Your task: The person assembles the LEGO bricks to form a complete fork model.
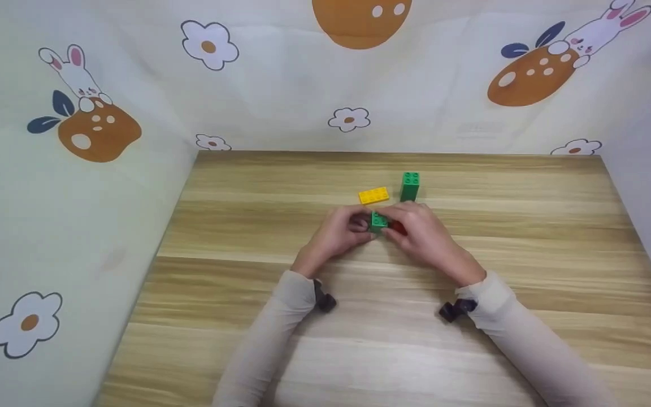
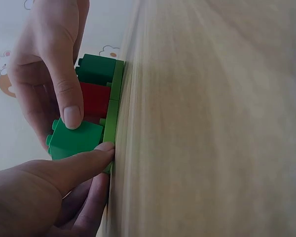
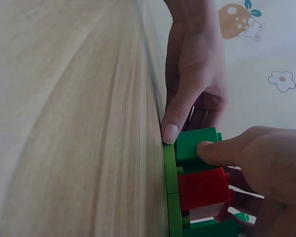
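Observation:
My right hand (image 1: pixel 420 230) pinches a green toy brick (image 3: pixel 195 144) between thumb and fingers at the left end of a light green strip (image 3: pixel 171 170). Whether this brick is fully seated I cannot tell. At the same end, my left hand (image 1: pixel 341 230) grips the strip, thumb on its edge and fingers behind. The strip is two thin plates end to end, low against the table. A red brick (image 3: pixel 204 191) stands on it beside the green one, mostly covered by my right hand in the head view. Farther along is a darker green brick (image 2: pixel 96 69).
A yellow brick (image 1: pixel 373 195) lies flat just beyond my hands. Behind my right hand stands a tall green stack (image 1: pixel 409 189). The wooden table (image 1: pixel 235 226) meets a patterned cloth wall (image 1: pixel 280 90) at the back and sides.

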### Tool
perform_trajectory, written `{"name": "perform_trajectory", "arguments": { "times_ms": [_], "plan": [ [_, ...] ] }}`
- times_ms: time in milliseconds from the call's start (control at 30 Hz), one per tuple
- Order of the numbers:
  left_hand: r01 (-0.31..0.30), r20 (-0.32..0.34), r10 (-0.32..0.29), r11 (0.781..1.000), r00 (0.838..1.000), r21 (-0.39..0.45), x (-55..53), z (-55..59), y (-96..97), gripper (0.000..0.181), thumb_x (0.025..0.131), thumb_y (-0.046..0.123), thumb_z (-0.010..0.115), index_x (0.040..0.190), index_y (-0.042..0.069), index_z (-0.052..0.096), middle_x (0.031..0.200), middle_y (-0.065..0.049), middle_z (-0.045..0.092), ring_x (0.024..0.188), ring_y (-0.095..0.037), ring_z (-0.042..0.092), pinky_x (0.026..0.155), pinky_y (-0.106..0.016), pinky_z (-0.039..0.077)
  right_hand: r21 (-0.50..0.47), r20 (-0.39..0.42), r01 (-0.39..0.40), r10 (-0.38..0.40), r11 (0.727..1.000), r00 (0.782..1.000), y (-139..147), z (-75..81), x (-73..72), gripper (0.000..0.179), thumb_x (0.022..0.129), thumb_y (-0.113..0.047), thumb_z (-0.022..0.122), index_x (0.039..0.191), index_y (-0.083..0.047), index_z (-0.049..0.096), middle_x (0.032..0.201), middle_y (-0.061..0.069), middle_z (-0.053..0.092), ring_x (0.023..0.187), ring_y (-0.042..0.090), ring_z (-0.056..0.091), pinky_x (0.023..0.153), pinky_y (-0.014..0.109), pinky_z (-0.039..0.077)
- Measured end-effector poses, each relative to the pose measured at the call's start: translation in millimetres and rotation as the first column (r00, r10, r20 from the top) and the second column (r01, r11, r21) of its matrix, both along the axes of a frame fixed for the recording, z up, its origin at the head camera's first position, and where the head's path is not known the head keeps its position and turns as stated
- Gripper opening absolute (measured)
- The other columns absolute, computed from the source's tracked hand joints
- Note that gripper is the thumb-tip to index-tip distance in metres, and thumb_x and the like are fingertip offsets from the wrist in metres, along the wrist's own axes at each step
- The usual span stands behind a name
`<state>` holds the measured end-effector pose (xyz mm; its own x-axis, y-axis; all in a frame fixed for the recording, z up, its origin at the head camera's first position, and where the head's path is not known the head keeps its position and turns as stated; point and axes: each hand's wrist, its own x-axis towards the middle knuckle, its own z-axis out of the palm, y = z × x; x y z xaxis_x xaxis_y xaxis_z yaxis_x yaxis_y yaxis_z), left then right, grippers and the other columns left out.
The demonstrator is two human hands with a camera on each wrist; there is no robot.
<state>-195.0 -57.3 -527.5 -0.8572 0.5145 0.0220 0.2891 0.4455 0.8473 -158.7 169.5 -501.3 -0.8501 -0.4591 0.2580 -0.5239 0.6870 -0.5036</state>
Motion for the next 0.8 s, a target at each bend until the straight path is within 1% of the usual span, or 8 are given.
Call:
{"name": "perform_trajectory", "arguments": {
  "times_ms": [100, 267, 400, 600, 800],
  "plan": [
    [0.001, 0.001, -0.001, 1.0, 1.0, -0.005, -0.1, 0.3, 0.2, 0.04, 0.091, 0.005, 0.087, 0.129, 0.006, 0.075, 0.12, -0.011, 0.08, 0.106, -0.02, 0.078, 0.094, -0.026, 0.065, 0.004, -0.016, -0.005, 0.005, 1.0, 1.0, -0.3, -1.0, -0.6, 0.041, 0.099, -0.016, 0.08, 0.139, -0.009, 0.073, 0.131, 0.008, 0.079, 0.12, 0.03, 0.072, 0.108, 0.052, 0.058],
    [0.018, 0.029, -0.018, 1.0, 0.999, 0.012, -0.3, 1.1, 0.0, 0.042, 0.091, 0.004, 0.085, 0.132, 0.007, 0.074, 0.122, -0.011, 0.079, 0.109, -0.021, 0.077, 0.096, -0.028, 0.065, -0.001, -0.044, -0.013, 0.013, 1.0, 0.999, -0.6, -2.9, -1.0, 0.041, 0.099, -0.015, 0.08, 0.139, -0.009, 0.073, 0.13, 0.008, 0.079, 0.119, 0.03, 0.072, 0.107, 0.052, 0.058],
    [0.027, 0.031, -0.027, 1.0, 0.999, 0.014, -0.7, 1.0, -0.6, 0.041, 0.092, 0.004, 0.085, 0.132, 0.007, 0.075, 0.122, -0.011, 0.079, 0.109, -0.021, 0.077, 0.097, -0.029, 0.065, -0.002, -0.054, -0.017, 0.017, 1.0, 0.998, -0.4, -3.5, -0.3, 0.041, 0.099, -0.015, 0.08, 0.139, -0.008, 0.073, 0.13, 0.009, 0.079, 0.119, 0.031, 0.072, 0.107, 0.052, 0.058],
    [0.036, 0.006, -0.036, 0.999, 0.999, 0.006, -1.6, 0.2, -0.6, 0.042, 0.092, 0.004, 0.085, 0.132, 0.007, 0.074, 0.122, -0.01, 0.079, 0.109, -0.02, 0.077, 0.096, -0.026, 0.065, -0.007, -0.062, -0.02, 0.02, 1.0, 0.998, -0.8, -4.3, -0.7, 0.041, 0.099, -0.013, 0.079, 0.139, -0.008, 0.073, 0.128, 0.009, 0.079, 0.118, 0.03, 0.072, 0.106, 0.052, 0.059],
    [0.049, -0.016, -0.049, 0.999, 0.999, 0.006, -3.3, -1.6, -0.7, 0.041, 0.092, 0.005, 0.084, 0.131, 0.007, 0.074, 0.121, -0.01, 0.079, 0.109, -0.019, 0.077, 0.096, -0.026, 0.065, 0.024, -0.055, -0.007, 0.009, 1.0, 0.998, -0.9, -5.6, 0.6, 0.041, 0.101, -0.016, 0.077, 0.142, -0.009, 0.071, 0.13, 0.011, 0.078, 0.12, 0.032, 0.071, 0.107, 0.053, 0.058]
  ]
}}
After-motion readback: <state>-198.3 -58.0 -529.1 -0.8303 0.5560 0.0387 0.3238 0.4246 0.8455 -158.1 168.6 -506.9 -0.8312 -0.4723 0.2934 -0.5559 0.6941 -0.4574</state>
